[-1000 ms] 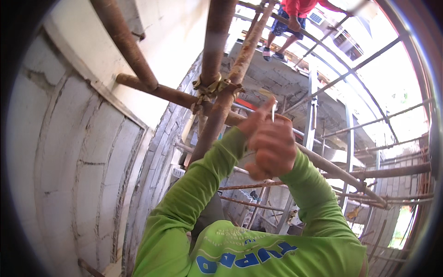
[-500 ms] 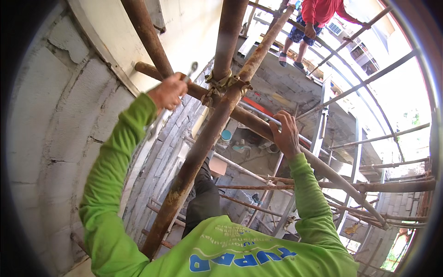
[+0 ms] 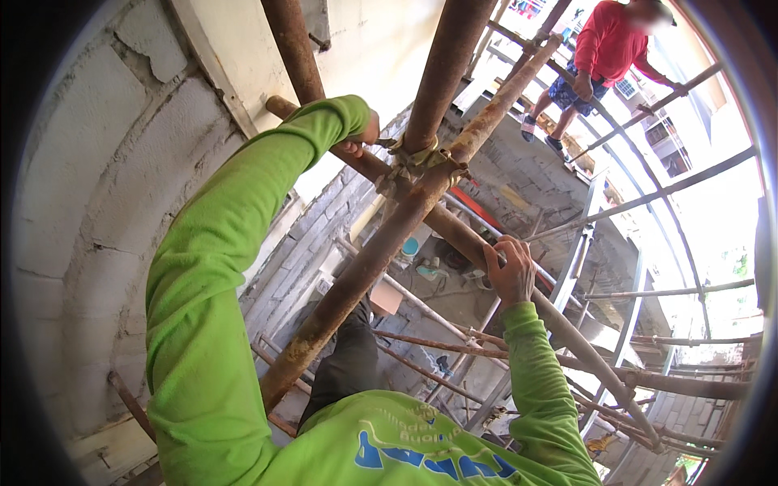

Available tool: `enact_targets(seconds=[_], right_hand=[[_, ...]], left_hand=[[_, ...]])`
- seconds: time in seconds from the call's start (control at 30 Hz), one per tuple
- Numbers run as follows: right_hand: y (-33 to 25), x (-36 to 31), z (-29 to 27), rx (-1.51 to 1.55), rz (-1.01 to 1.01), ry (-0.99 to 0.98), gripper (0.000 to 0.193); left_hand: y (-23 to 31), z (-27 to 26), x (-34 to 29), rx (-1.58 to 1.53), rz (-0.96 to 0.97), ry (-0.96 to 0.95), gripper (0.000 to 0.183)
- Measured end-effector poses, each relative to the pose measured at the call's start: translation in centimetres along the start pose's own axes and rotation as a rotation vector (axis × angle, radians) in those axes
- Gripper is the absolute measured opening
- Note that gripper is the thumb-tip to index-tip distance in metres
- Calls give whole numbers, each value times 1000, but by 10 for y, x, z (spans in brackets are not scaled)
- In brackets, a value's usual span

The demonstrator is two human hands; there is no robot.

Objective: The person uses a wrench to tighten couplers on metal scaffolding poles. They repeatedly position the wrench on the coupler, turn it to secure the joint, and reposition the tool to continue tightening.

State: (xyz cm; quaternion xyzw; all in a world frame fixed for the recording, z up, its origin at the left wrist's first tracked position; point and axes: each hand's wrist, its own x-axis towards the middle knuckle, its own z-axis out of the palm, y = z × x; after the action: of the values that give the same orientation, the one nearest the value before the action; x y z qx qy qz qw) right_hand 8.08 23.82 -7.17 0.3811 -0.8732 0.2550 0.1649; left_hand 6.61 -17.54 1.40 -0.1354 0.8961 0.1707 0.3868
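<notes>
My left hand (image 3: 365, 136) is bent over beside the scaffold coupler (image 3: 417, 158), closed on a wrench whose shaft is hidden behind my fingers and sleeve. The wrench's end seems to be against the coupler, though I cannot tell how it sits. That rusty, yellowish clamp joins several steel pipes at a crossing. My right hand (image 3: 512, 271) is curled around the sloping horizontal pipe (image 3: 454, 231), to the right of the joint. A long rusty diagonal pipe (image 3: 356, 300) passes in front of me, between my arms.
A block wall (image 3: 89, 194) stands close on my left. Thinner scaffold pipes (image 3: 681, 381) criss-cross at the right. Far below lie a blue bucket (image 3: 411, 247) and a cardboard box (image 3: 386, 297). A person in a red top (image 3: 608, 40) stands on the scaffold at the upper right.
My left hand has moved right and turned over, bringing the wrench from above the pipe to the coupler. My right hand stays on the pipe. The view has shifted slightly.
</notes>
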Motion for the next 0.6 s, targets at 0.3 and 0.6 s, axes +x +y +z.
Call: enact_targets(seconds=[0.3,0.6], right_hand=[[0,-1,0,7,13,-21,24],[1,-3,-1,26,-5,-3,22]], left_hand=[[32,-35,-6,90,-184,-151,29],[-40,52,-14,-216,157,75,51]])
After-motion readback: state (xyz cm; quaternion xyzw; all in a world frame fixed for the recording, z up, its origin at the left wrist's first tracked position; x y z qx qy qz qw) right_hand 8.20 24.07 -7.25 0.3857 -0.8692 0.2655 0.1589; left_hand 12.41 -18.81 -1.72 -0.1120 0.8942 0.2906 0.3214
